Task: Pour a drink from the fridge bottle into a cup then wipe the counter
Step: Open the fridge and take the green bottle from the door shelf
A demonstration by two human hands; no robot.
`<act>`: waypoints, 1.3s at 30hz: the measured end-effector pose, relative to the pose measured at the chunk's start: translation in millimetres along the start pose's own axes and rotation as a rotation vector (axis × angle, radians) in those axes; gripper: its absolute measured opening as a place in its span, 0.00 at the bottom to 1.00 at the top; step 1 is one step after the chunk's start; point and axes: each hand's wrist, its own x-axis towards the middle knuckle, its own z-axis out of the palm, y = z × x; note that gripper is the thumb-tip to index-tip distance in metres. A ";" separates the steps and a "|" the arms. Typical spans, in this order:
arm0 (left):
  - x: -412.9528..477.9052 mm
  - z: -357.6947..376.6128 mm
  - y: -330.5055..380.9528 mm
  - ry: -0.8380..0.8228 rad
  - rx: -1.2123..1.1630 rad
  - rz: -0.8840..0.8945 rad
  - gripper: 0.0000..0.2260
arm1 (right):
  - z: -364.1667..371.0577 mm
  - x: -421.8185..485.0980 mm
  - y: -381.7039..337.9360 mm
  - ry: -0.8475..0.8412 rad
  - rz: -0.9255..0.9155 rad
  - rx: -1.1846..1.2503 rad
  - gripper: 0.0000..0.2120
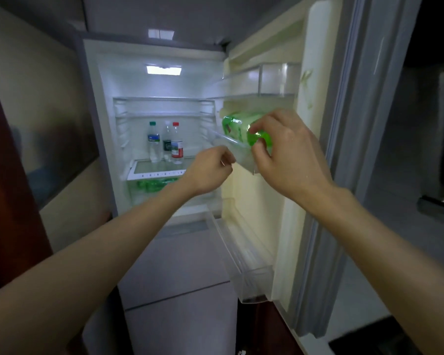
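Right hand grips green bottle; left hand curled beside.

Dim room; the only strong light is the rectangular white lamp panel in the ceiling of the open white fridge compartment, blown out to glare. Surrounding walls and lower corners fall into shadow. Wide-angle bowing bends the cream fridge door at the edges. Overall soft focus; slight motion blur.
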 end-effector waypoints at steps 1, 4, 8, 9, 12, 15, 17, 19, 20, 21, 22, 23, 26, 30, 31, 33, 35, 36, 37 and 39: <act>4.8 -6.3 2.9 0.035 -0.014 0.004 0.10 | 1.5 1.0 2.8 -0.048 0.027 -0.038 0.12; 18.3 -18.7 7.4 0.114 -0.045 0.019 0.10 | 8.5 -3.0 8.8 -0.162 0.038 -0.157 0.13; 43.0 -22.9 7.3 0.206 -0.046 0.073 0.11 | 19.9 -14.6 15.8 -0.270 -0.002 -0.223 0.15; 50.4 -22.5 6.9 0.203 -0.021 0.101 0.13 | 22.0 -16.0 17.1 -0.284 -0.015 -0.242 0.15; 74.8 -22.6 5.2 0.061 0.149 0.188 0.21 | 20.7 -11.2 16.4 -0.294 -0.024 -0.276 0.14; 97.5 -20.6 4.6 -0.117 0.318 0.238 0.27 | 14.9 -1.1 15.7 -0.332 0.009 -0.212 0.14; 109.4 -16.9 3.5 -0.181 0.372 0.261 0.30 | 15.2 3.5 17.3 -0.372 0.008 -0.188 0.13; 119.4 -15.0 2.5 -0.204 0.405 0.279 0.33 | 19.4 5.8 19.5 -0.408 0.006 -0.175 0.13; 124.0 -14.7 3.5 -0.219 0.434 0.298 0.34 | 21.4 6.0 20.7 -0.425 0.008 -0.166 0.13; 128.8 -14.6 4.8 -0.237 0.472 0.327 0.35 | 23.2 5.8 21.2 -0.433 0.009 -0.156 0.13; 133.4 -14.6 7.4 -0.259 0.526 0.360 0.36 | 24.8 5.5 22.1 -0.429 0.006 -0.149 0.13; 137.3 -14.2 10.9 -0.281 0.593 0.389 0.38 | 25.5 4.7 22.5 -0.419 0.000 -0.145 0.12; 143.3 -10.6 20.3 -0.319 0.788 0.418 0.41 | 27.0 2.1 22.9 -0.378 -0.035 -0.147 0.11; 145.5 -6.2 22.9 -0.301 0.930 0.489 0.41 | 28.8 1.9 25.9 -0.374 -0.066 -0.140 0.10; 146.5 -6.8 22.3 -0.304 0.942 0.506 0.41 | 28.9 2.8 26.1 -0.377 -0.065 -0.133 0.10; 147.2 -9.4 21.3 -0.301 0.944 0.537 0.40 | 29.2 4.6 27.2 -0.385 -0.051 -0.125 0.11; 144.9 -13.7 23.1 -0.290 0.936 0.558 0.39 | 29.1 5.8 28.2 -0.392 -0.030 -0.125 0.12; 142.9 -16.0 24.2 -0.286 0.927 0.559 0.38 | 28.9 5.9 28.3 -0.395 -0.024 -0.123 0.12; 141.3 -17.8 24.9 -0.283 0.917 0.553 0.37 | 28.6 5.9 28.5 -0.397 -0.023 -0.119 0.12; 139.3 -19.6 24.4 -0.263 0.882 0.525 0.38 | 27.3 5.4 28.7 -0.413 -0.027 -0.107 0.11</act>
